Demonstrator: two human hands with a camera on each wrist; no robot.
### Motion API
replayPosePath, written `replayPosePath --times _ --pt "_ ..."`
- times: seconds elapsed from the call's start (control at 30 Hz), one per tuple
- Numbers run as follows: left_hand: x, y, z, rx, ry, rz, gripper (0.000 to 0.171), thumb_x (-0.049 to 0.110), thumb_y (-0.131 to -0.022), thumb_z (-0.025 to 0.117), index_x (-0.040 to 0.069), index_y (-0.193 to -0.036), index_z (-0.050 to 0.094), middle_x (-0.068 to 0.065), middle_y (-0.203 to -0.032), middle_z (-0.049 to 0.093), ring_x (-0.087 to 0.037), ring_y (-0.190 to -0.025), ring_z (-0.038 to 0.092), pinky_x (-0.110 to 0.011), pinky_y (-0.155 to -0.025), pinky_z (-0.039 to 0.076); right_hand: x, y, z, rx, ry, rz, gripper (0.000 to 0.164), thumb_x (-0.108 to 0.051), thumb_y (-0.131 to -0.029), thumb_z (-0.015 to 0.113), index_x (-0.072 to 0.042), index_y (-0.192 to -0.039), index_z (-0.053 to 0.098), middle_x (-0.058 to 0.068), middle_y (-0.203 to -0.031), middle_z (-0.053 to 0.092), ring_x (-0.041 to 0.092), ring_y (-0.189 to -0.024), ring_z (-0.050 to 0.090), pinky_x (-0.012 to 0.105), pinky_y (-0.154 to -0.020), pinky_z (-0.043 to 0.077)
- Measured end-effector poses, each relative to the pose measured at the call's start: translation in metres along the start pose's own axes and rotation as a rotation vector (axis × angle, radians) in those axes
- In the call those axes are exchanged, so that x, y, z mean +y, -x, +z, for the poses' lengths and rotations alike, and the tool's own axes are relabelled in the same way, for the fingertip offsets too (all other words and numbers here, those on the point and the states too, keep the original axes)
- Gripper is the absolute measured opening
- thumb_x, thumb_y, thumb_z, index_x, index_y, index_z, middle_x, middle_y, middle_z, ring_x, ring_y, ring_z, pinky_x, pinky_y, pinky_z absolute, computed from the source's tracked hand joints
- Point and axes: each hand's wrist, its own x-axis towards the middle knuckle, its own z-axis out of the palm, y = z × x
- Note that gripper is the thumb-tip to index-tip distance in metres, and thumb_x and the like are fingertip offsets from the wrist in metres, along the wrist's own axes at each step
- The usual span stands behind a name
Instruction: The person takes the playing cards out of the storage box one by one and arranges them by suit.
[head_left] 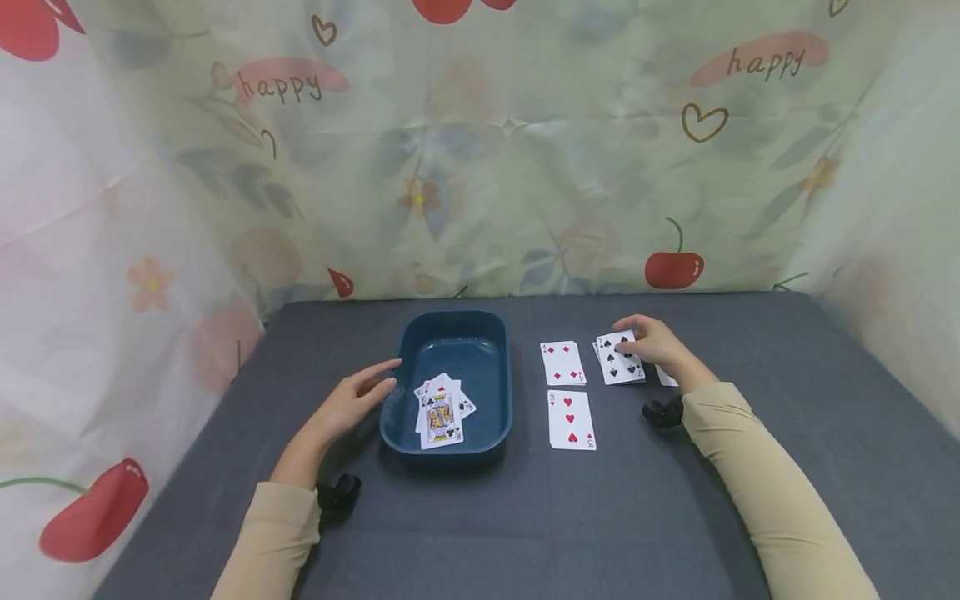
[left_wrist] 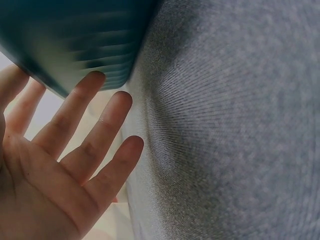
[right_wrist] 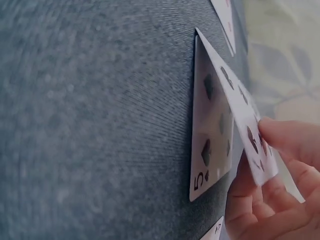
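My right hand (head_left: 662,348) pinches a spade playing card (right_wrist: 239,110) between thumb and fingers. That card is tilted up over a five of spades (right_wrist: 204,162) lying on the cloth, one end close to it. Another white card (head_left: 666,377) shows partly from behind the right hand. To the left, a pile topped by a four of diamonds (head_left: 562,364) lies above one topped by a three of hearts (head_left: 572,421). My left hand (head_left: 347,408), fingers spread and holding nothing, has its fingertips right at the left wall of a blue basin (head_left: 501,392).
Inside the basin lie several overlapping cards, a king of clubs (head_left: 441,418) on top. Dark grey cloth (head_left: 540,525) covers the table. A patterned curtain (head_left: 510,200) hangs behind and at both sides. Black wrist devices (head_left: 339,497) sit under the forearms.
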Motion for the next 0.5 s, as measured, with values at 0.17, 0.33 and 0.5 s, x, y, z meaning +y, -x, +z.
replayPosePath --times 0.17,0.33,0.5 --pt "-0.0003 -0.0001 0.0002 0.000 -0.002 0.007 0.050 0.038 -0.096 0.048 0.026 -0.143 0.036 -0.015 -0.150 0.033 -0.038 -0.130 0.044 -0.056 -0.107 0.033 -0.0020 -0.0004 0.0028 0.027 0.050 0.007 0.045 -0.013 -0.088 0.061 -0.001 -0.129 0.048 0.031 -0.132 0.041 0.042 -0.121 0.041 0.052 -0.095 0.041" --pt "-0.0001 -0.0001 0.0002 0.002 -0.005 0.000 0.050 0.039 -0.096 0.048 0.028 -0.143 0.036 -0.014 -0.151 0.033 -0.038 -0.130 0.044 -0.056 -0.107 0.033 -0.0023 0.0002 0.0046 0.043 0.095 0.019 0.046 -0.014 -0.087 0.062 0.000 -0.127 0.048 0.031 -0.128 0.044 0.042 -0.117 0.044 0.052 -0.093 0.043" --pt "-0.0004 -0.0002 -0.0002 0.002 -0.009 -0.004 0.050 0.039 -0.096 0.048 0.028 -0.143 0.036 -0.014 -0.151 0.033 -0.038 -0.131 0.044 -0.057 -0.107 0.033 -0.0020 0.0005 0.0062 0.068 0.112 0.010 0.047 -0.013 -0.085 0.064 0.003 -0.126 0.047 0.031 -0.128 0.045 0.043 -0.118 0.044 0.051 -0.095 0.042"
